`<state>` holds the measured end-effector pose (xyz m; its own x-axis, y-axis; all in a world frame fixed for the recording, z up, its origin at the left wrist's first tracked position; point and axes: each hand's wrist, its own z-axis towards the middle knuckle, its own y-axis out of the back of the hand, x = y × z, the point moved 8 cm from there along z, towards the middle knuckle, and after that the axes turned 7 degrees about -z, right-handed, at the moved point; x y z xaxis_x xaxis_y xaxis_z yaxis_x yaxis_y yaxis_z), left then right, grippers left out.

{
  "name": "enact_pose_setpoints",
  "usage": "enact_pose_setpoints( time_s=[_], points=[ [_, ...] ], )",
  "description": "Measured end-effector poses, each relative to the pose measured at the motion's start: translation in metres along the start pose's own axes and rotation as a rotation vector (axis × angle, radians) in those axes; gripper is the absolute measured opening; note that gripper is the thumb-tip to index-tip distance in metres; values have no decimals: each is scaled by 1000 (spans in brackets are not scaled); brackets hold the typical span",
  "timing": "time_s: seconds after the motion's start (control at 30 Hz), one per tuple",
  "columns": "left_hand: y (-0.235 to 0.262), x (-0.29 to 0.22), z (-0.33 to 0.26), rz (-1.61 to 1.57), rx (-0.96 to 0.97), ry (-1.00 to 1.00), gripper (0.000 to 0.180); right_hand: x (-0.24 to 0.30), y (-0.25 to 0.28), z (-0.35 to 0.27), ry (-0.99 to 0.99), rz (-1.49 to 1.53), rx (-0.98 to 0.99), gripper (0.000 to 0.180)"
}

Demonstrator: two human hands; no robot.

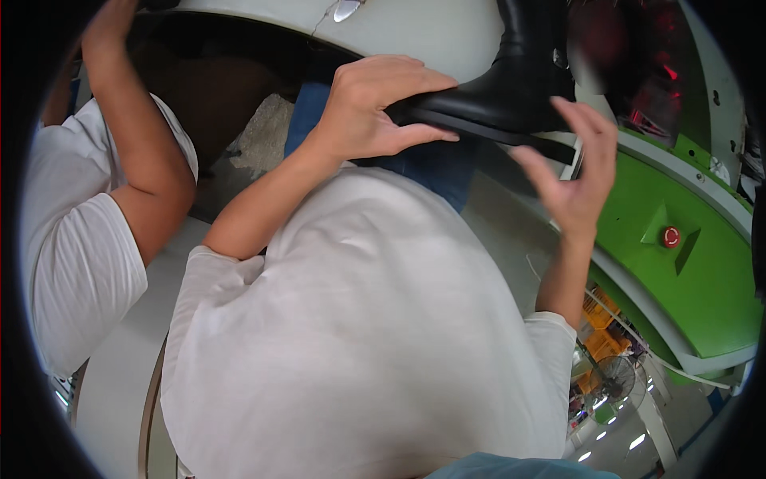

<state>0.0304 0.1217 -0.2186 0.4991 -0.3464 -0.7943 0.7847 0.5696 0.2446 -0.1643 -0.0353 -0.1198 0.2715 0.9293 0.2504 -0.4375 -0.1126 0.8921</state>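
Green machine (706, 279) stands right. Boot (499, 92) points toe-left: left hand (363, 108) clamps its toe, right hand (576, 184), fingers apart, is near its heel.

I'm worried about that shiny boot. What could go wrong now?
The black boot might slip: the left hand holds its toe, but the right hand is spread open by the heel, and I can't tell whether it touches. The left hand's fingers might also smudge the smooth black toe.
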Motion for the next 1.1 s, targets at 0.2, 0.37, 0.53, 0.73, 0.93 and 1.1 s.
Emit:
enact_pose_setpoints(
  time_s=[0.2,0.37,0.53,0.73,0.93,1.1],
  points=[
    [-6,7,-3,-192,55,7,66,44,-39,-12,264,-44,-173,55],
    [-11,16,-8,-251,87,2,70,46,-46,-8,252,111,-184,42],
    [-13,18,-8,-288,57,29,68,38,-47,11,104,248,-13,36],
    [-16,21,-13,-421,-5,233,55,36,-40,40,-107,227,152,60],
    [-16,21,-10,-452,37,303,51,19,-39,32,-212,291,110,91],
    [-11,-9,20,-192,143,55,54,0,-18,-10,19,81,-105,63]
  ],
)
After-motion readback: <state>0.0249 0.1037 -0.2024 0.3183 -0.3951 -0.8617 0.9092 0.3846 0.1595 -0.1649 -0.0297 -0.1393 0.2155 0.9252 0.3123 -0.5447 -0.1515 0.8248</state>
